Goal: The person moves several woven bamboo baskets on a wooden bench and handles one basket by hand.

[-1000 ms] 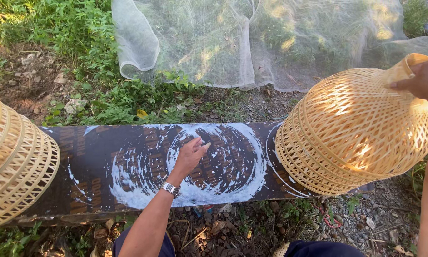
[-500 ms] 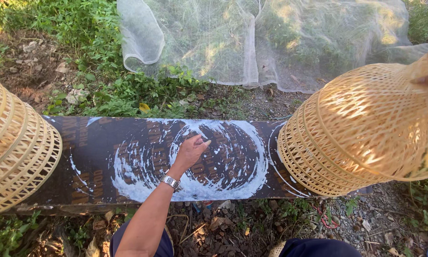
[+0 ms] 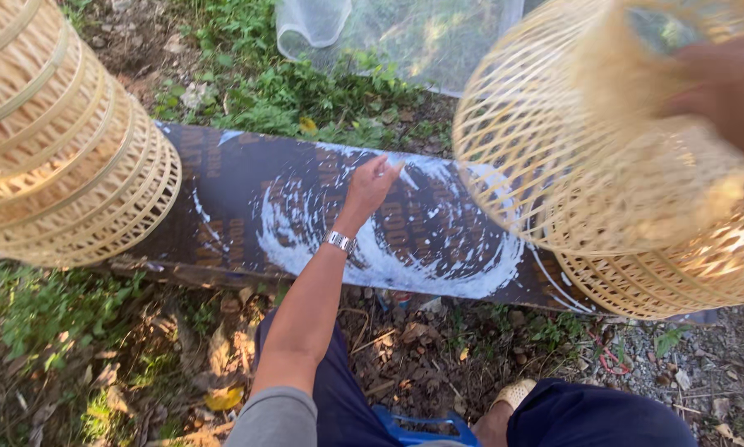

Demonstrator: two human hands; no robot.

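A dark board (image 3: 231, 207) lies on the ground, smeared with white swirls (image 3: 438, 265). My left hand (image 3: 372, 186), with a metal watch (image 3: 338, 241) on its wrist, rests flat on the white smear with fingers extended and nothing in it. My right hand (image 3: 720, 91), blurred at the upper right, grips the narrow top of a woven bamboo basket (image 3: 579, 165). That dome-shaped basket hangs tilted above the board's right end.
A second woven bamboo basket (image 3: 66, 149) stands at the board's left end. White netting (image 3: 405, 33) lies on the grass beyond the board. Dry leaves and gravel cover the ground near my legs (image 3: 587, 414), and a blue strap (image 3: 426, 426) shows between them.
The right basket has been lifted and tilted closer to the camera, covering more of the board. My left hand stays on the white smear. The view has shifted nearer and leftward.
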